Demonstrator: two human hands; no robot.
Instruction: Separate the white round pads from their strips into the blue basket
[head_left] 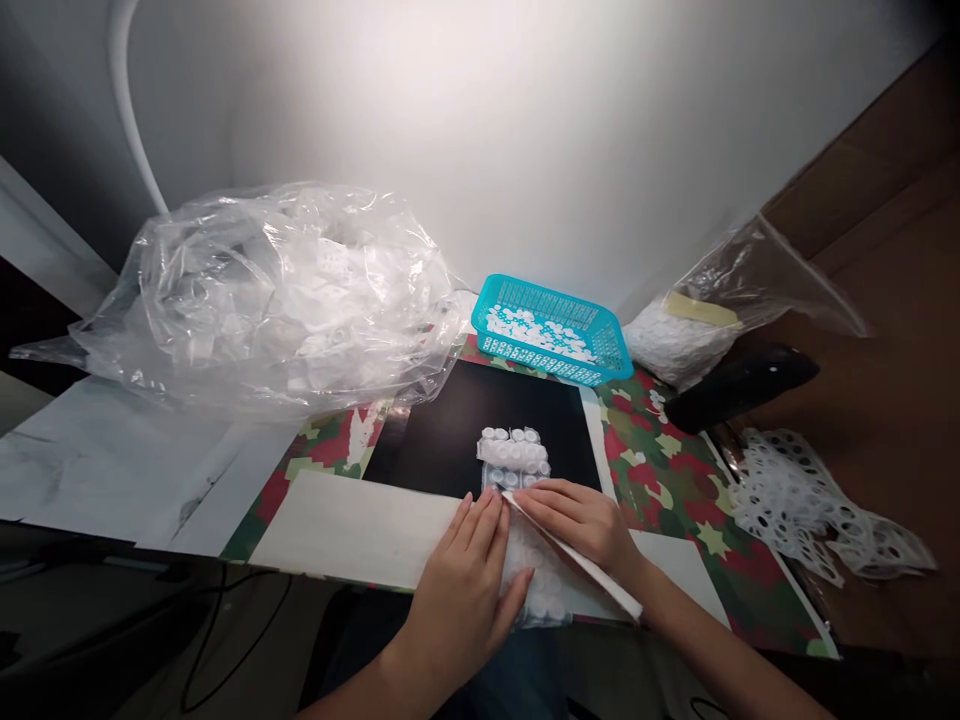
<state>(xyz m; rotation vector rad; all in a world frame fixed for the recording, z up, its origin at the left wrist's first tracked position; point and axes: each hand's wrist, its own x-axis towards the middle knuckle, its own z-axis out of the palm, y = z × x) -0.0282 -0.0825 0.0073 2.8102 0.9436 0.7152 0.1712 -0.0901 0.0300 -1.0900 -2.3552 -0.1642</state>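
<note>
— Where does the strip of white caps [514, 455] lie from your fingers?
— Straight beyond your fingertips at its far end, up on the black mat [442, 430]. The rest passes between and under your hands and reaches the near edge of the table.
— And its long axis?
— It points away from you, nearly straight, while the flat white bar [585, 572] slants across it, from your fingertips down towards your right wrist.
— Which of your hands is nearer?
— Neither, clearly. Your left hand [461, 590] is at the strip's left side, your right hand [592, 525] at its right, their fingertips close together.
— What are your fingers doing?
— Your left ones lie extended, side by side, pressed down near the bar's upper end, thumb out to the side, clenching nothing. Your right ones bend over that same end, but the thumb is hidden, so I can't tell whether they grasp it.
— How does the strip look?
— Clear, shiny film with round white caps in rows across it. The rows at the far end look bunched and raised; nearer you, they're blurred through the film.
</note>
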